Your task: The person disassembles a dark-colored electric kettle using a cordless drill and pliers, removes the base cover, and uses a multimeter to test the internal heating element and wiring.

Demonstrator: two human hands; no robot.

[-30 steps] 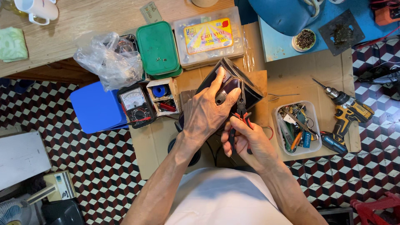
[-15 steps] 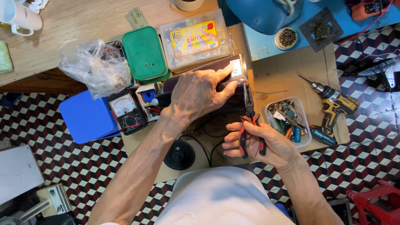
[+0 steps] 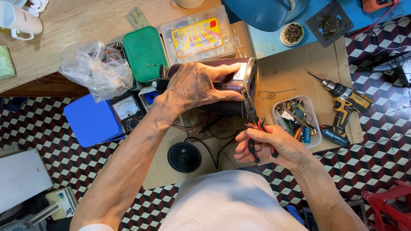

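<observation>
My left hand (image 3: 195, 87) lies over a dark maroon box-shaped device (image 3: 233, 77) with a silvery end panel and holds it on its side on a cardboard sheet (image 3: 295, 77). My right hand (image 3: 274, 147) grips red-and-black-handled pliers (image 3: 255, 128), whose jaws reach up to the device's lower right edge. Black wires run from the device down to a round black speaker (image 3: 184, 157) lying near my lap.
A clear tray of small tools (image 3: 295, 122) and a yellow cordless drill (image 3: 349, 102) lie to the right. A green box (image 3: 144, 52), plastic bag (image 3: 96, 70), analog meter (image 3: 127, 110), blue lid (image 3: 87, 122) and clear parts case (image 3: 198, 34) sit left and behind. A white mug (image 3: 19, 19) stands far left.
The device has been turned from tilted upright onto its side, my left hand shifting over its top. My right hand has brought the pliers' jaws up against its right edge.
</observation>
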